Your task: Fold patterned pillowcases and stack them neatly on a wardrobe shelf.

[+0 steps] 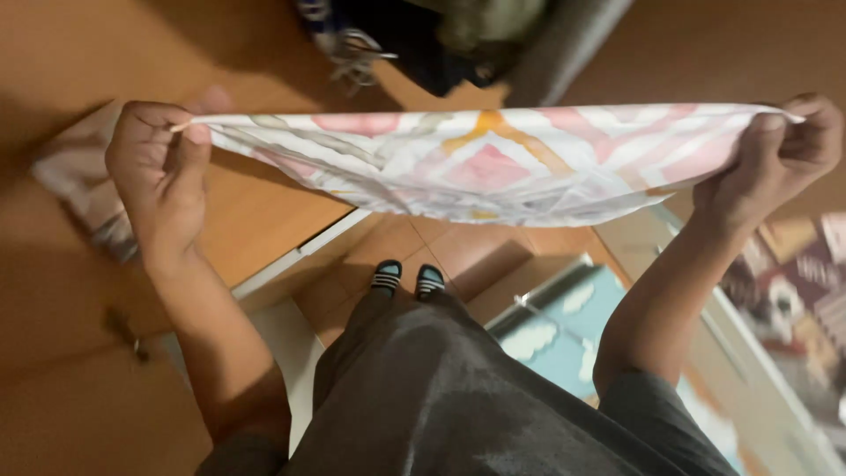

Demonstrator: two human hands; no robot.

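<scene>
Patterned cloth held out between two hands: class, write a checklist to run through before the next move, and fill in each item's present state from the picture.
1. Left hand pinches one corner of the patterned cloth: ok.
2. Right hand pinches the opposite corner: ok.
3. Top edge pulled fairly straight between the hands: ok.
4. Both hands at about the same height: ok.
5. Cloth hangs off the tiled floor and above the feet: ok.
6. Cloth lies flat without wrinkles: not ok, the lower part sags and folds.
</scene>
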